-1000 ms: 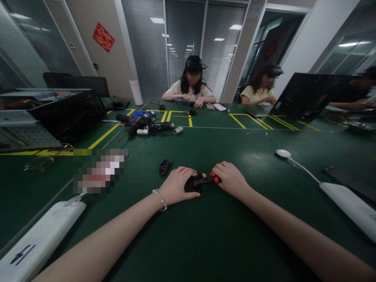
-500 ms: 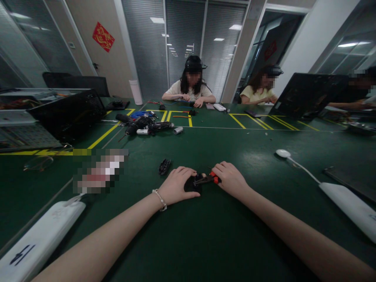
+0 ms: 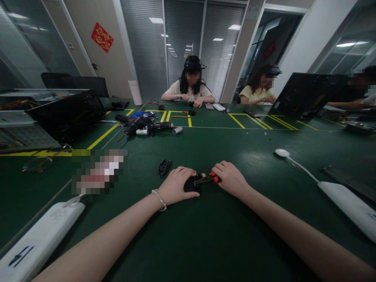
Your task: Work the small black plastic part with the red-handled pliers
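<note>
My left hand (image 3: 178, 184) is wrapped around a small black plastic part (image 3: 190, 185) on the green table, thumb on the near side and fingers on the far side. From the right, my right hand (image 3: 230, 176) grips red-handled pliers (image 3: 216, 177). Their dark metal jaws point left and reach over the black part; whether they pinch anything on it is too small to tell. Another black plastic piece (image 3: 164, 167), with an uneven inner side, lies just beyond my left hand.
Ahead to the left lie a power drill (image 3: 136, 126) and blue cables (image 3: 143, 114). White power bank-like blocks sit at left (image 3: 44, 231) and right (image 3: 343, 205). Glasses (image 3: 38, 163) rest near an opened computer case (image 3: 67, 117). Several co-workers sit across the table, one directly opposite (image 3: 189, 88).
Almost nothing differs. Both hands, the pliers and the black part hold the same position; the whole view has shifted very slightly.
</note>
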Demonstrator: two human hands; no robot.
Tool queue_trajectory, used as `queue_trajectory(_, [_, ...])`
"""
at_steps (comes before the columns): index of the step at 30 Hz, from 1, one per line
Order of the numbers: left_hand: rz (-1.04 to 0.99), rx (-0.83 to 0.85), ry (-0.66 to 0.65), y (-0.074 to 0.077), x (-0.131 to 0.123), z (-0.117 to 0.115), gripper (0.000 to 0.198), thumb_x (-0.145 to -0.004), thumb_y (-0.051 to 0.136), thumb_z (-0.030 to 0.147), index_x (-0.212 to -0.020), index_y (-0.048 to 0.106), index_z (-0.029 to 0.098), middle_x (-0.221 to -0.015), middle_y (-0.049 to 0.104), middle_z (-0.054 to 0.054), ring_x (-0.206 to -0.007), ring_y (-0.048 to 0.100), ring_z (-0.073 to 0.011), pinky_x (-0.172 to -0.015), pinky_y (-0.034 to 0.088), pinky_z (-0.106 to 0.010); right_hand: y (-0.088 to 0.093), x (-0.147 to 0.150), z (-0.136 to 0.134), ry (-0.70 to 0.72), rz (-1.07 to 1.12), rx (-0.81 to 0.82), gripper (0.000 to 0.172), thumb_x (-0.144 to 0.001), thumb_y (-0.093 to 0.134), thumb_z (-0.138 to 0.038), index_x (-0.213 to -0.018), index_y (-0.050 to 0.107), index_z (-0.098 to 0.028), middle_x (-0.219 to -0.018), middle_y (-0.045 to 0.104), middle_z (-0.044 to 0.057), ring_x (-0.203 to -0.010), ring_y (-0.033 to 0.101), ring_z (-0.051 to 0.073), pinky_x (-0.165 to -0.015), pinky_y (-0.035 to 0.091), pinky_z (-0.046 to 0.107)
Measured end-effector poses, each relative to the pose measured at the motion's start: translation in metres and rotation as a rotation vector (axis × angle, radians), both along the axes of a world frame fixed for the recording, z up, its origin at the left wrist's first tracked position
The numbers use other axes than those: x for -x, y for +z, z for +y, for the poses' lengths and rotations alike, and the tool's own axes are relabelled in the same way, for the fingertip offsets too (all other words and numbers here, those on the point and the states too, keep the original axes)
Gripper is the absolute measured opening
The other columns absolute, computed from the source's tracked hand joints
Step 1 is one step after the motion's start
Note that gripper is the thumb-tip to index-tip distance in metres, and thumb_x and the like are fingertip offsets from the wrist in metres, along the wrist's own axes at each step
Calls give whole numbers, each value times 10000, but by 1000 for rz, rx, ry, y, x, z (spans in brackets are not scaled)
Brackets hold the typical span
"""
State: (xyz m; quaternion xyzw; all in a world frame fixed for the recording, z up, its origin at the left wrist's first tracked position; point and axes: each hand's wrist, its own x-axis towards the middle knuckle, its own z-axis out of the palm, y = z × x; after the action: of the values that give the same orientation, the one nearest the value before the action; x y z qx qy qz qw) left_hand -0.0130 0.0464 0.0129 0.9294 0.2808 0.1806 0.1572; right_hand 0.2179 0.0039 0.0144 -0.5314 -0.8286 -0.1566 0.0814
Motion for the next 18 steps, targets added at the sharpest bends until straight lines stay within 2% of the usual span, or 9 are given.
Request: queue_trajectory(18, [-1,-9,-4,-2,0,0,559,-676,589,543,-1106,448,215,-1143,497,-57,-1047,433,-255,-864,365,-415,0,2,0,0,7,-4,187,-672,552,-163,-859,558,-153,-856,574,62,-787,458,184,-690,352,296])
